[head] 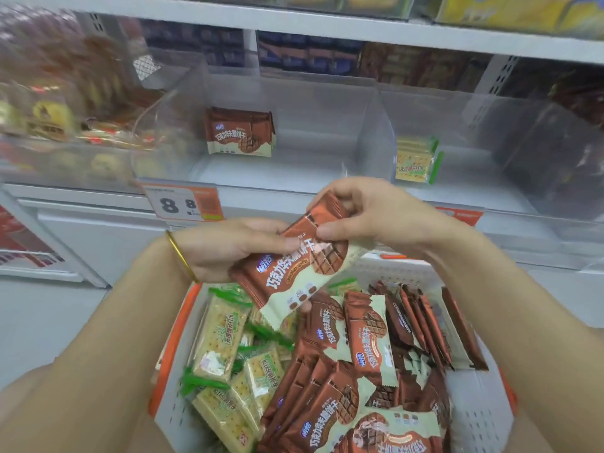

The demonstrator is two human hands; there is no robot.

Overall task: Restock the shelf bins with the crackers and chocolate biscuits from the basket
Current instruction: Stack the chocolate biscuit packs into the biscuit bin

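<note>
Basket [483, 416] heaped; both hands' fingers [330, 231] pinch chocolate biscuit pack [294, 273] above.

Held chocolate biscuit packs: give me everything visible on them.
The chocolate biscuit packs are brown glossy film wrappers with a cream lower band, white lettering and a waffle-biscuit picture. At least two are stacked, tilted diagonally, above the basket. The left hand grips them from the left, and the right hand pinches the upper end. They touch nothing else.

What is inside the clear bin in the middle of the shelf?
A small stack of chocolate biscuit packs stands in the clear bin; otherwise it looks bare. Its front floor is hidden behind the hands.
</note>
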